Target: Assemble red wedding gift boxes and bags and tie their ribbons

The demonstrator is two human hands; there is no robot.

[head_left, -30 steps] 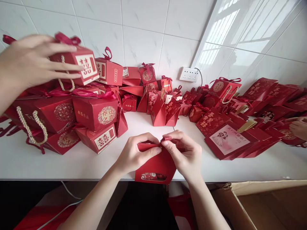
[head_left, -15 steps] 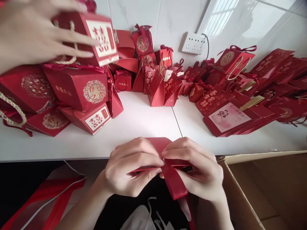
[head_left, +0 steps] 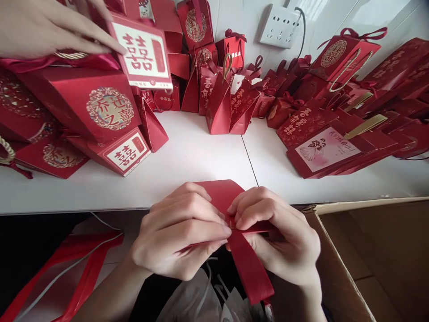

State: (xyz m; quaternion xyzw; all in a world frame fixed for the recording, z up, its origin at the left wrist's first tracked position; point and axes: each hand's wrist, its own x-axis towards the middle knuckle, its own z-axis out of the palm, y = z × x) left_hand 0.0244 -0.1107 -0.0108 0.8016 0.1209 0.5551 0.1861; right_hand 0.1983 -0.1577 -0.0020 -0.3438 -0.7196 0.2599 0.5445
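Observation:
A red paper gift box (head_left: 221, 192) is between my hands at the table's front edge, its flat top panel showing behind my fingers. My left hand (head_left: 182, 230) is closed, its thumb and fingers pinching the box's edge near the middle. From the other side, my right hand (head_left: 283, 232) pinches the same spot, close to where a dark red ribbon (head_left: 252, 268) comes out. The ribbon hangs in a folded loop toward me, over the gap between my wrists. Most of the box's lower part is hidden by my hands.
Another person's hand (head_left: 67, 27) touches a red box with a white label (head_left: 144, 53) at upper left. Red gift boxes (head_left: 114, 107) are stacked below it. More red boxes and bags (head_left: 321, 156) stand along the wall. An open cardboard carton (head_left: 338, 255) is at right; a power strip (head_left: 280, 27) hangs behind.
The ribbon loop now hangs lower and longer between my hands, which still pinch the box. The other person's hand and the labelled box appear higher and nearer the edge as the view shifts.

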